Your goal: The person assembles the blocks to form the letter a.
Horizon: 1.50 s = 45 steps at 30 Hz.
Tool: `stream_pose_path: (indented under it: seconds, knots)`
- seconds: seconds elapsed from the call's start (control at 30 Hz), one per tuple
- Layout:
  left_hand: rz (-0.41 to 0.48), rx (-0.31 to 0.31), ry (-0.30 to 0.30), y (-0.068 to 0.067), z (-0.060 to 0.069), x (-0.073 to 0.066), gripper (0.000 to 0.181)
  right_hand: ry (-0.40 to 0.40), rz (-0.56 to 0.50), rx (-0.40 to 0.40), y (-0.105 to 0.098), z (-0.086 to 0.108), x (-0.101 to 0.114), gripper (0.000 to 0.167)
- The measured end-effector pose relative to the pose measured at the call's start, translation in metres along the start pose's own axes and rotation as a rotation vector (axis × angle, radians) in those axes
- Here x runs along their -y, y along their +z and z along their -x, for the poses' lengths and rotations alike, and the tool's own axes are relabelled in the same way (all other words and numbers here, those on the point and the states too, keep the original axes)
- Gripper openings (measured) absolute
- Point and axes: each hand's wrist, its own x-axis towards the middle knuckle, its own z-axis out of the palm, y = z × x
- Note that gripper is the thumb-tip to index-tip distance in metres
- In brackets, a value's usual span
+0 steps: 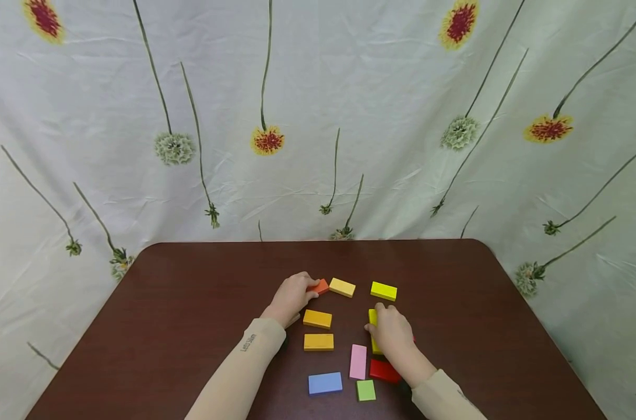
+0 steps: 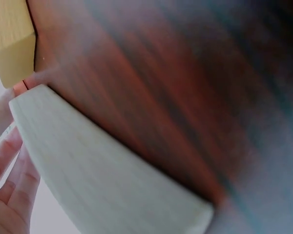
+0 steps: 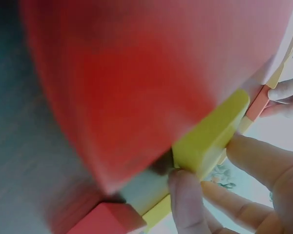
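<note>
At the far middle of the table my left hand (image 1: 291,296) pinches a red-orange wooden block (image 1: 320,286) by its left end. The right wrist view also shows that orange block (image 3: 258,104) between thumb and fingers. A pale block (image 2: 97,156) lies below my left wrist, mostly covered by it in the head view. My right hand (image 1: 395,331) holds a long yellow block (image 1: 373,344), its thumb and fingers on either side of the yellow block (image 3: 210,134). Beside the orange block sits a light-yellow block (image 1: 342,287).
Near the hands lie a bright yellow block (image 1: 383,290), two amber blocks (image 1: 318,318), a pink block (image 1: 358,361), a blue block (image 1: 325,383), a green block (image 1: 366,390) and a red block (image 1: 383,370). Another red block (image 3: 132,97) looms close under the right wrist. Behind the dark table (image 1: 192,303) hangs a flowered cloth (image 1: 318,87).
</note>
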Motion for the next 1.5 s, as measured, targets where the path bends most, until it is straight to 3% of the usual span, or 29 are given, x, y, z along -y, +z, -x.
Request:
stream_pose_path:
  seconds: [0.6, 1.1, 1.5]
  knots:
    - [0.007, -0.008, 0.018, 0.001, 0.000, 0.004, 0.036, -0.035, -0.014, 0.053, 0.004, -0.033, 0.021, 0.050]
    - [0.016, -0.021, 0.055, 0.001, 0.002, 0.006, 0.036, -0.049, -0.008, 0.043, 0.009, -0.045, 0.026, 0.047]
    - [0.017, -0.004, 0.019, -0.004, 0.005, 0.006, 0.035, -0.050, -0.013, 0.042, 0.008, -0.047, 0.027, 0.047]
